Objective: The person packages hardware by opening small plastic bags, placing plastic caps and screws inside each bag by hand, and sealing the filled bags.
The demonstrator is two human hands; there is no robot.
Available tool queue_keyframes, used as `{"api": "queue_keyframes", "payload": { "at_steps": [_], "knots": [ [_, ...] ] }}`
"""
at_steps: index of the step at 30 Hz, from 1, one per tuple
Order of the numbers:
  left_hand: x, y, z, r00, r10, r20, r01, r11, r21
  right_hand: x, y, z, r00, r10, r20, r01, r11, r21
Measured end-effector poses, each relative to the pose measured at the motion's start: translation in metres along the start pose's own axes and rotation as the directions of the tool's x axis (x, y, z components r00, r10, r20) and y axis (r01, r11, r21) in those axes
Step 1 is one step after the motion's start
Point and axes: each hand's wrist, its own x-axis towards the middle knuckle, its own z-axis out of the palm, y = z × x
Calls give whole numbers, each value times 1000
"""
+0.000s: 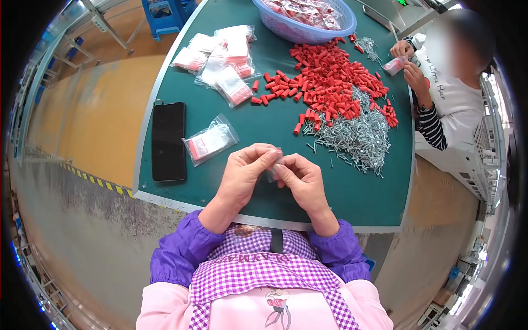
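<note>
Close to the table's front edge, my left hand [246,169] and my right hand [303,180] meet, fingers pinched on a small clear zip bag [270,175]. A bit of red shows at its top; my fingers cover most of the bag, so its contents cannot be made out. Beyond my hands lies a heap of red plastic caps [335,74], open-ended and tube-like. Against its near right side rests a pile of small silver screws or nails [357,140]. Left of my hands is a packet of flat zip bags [212,140].
A black phone [169,141] lies at the table's left edge. More bag packets [225,60] are stacked farther back. A blue basket [308,33] of filled bags stands at the far side. Across the table, a co-worker [451,82] holds a small bag [394,65].
</note>
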Motion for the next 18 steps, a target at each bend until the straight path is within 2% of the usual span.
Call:
{"api": "queue_keyframes", "payload": {
  "at_steps": [1, 3, 5, 7, 8, 10, 13, 14, 17, 18],
  "knots": [
    [0, -1, 1, 998, 66, -20, -64, 995, 81, -2, -3, -4, 1000, 5, 0, -5, 999, -49],
    [0, 0, -1, 995, 100, -22, -95, 980, 175, -4, -7, -12, 996, -39, -86, 25, 988, -149],
    [-2, 2, -1, 991, 130, -22, -120, 961, 247, -6, -10, -25, 969, -97, -226, 25, 954, -300],
    [-4, 4, 1, 988, 153, -25, -139, 946, 292, -6, -10, -38, 915, -206, -348, 13, 874, -485],
    [-3, 3, 1, 987, 158, -25, -144, 944, 298, -5, -10, -44, 892, -275, -360, 17, 814, -580],
    [-2, 2, 2, 985, 169, -27, -153, 939, 308, -5, -10, -53, 872, -352, -339, -13, 677, -736],
    [-6, 9, 5, 997, -9, -71, 31, 948, 317, -3, -10, -51, 873, -401, -279, -33, 521, -853],
    [-6, 8, 5, 998, -30, -61, 47, 953, 300, -2, -8, -51, 899, -359, -250, -47, 490, -870],
    [-6, 7, 5, 998, -51, -39, 59, 967, 249, 5, -7, -45, 890, -399, -223, -35, 427, -903],
    [-6, 6, 5, 998, -37, -41, 46, 971, 233, 8, -2, -45, 864, -471, -175, 16, 374, -927]
  ]
}}
